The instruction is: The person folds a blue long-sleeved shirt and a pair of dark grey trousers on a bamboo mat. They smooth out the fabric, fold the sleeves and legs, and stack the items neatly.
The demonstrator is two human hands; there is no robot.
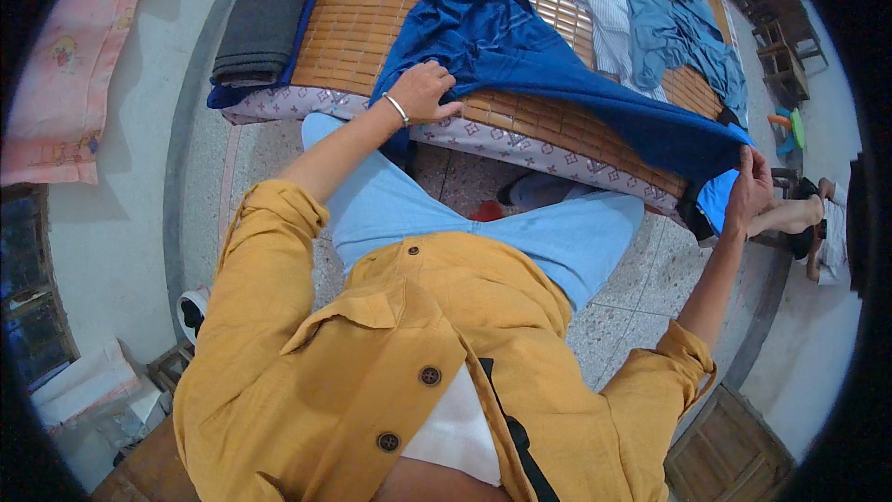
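Note:
A dark blue garment (483, 33), soft and creased, lies spread over the bamboo mat (358, 0). One long leg or sleeve of it stretches to the right along the near edge. Its lower left part hangs over that edge near my knee. My left hand (423, 93), with a bracelet at the wrist, rests on the left part of the garment, thumb and fingers apart. At the far right end my right hand (751, 184) pinches the tip of the stretched part between thumb and fingers, lifted at the mat's corner.
Folded dark grey cloth (265, 23) lies on the mat's left. A striped shirt (599, 9) and a grey-blue garment (683, 33) lie on its right. Another person's bare limb (790, 216) shows beyond my right hand. Wooden stools (780, 56) stand along the right wall.

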